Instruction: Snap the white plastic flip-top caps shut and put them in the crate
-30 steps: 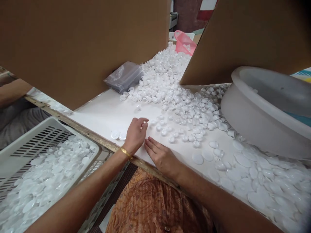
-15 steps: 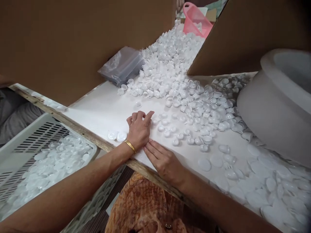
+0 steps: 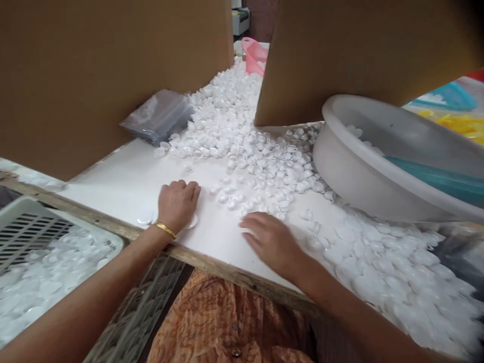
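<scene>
My left hand [image 3: 177,203] lies palm down on the white table [image 3: 124,181], fingers curled and pressed together. It wears a gold bangle, and small white saucers [image 3: 145,220] peek out from beside and under it. What the fingers hold is hidden. My right hand [image 3: 270,239], a little blurred, is spread flat with fingers stretched out. It lies just below a scatter of tiny white cups [image 3: 242,194] and holds nothing I can see.
A big heap of white cups [image 3: 234,121] runs to the back. Flat white saucers [image 3: 381,262] cover the right side under a tilted grey basin [image 3: 359,171]. A slatted crate [image 3: 26,229] of saucers stands lower left. Cardboard walls [image 3: 94,65], plastic bags [image 3: 159,117] and a pink basket [image 3: 253,53] are behind.
My right hand has drawn away from the left and moved right toward the cups and saucers. My left hand's fingers have curled in. The view has swung right.
</scene>
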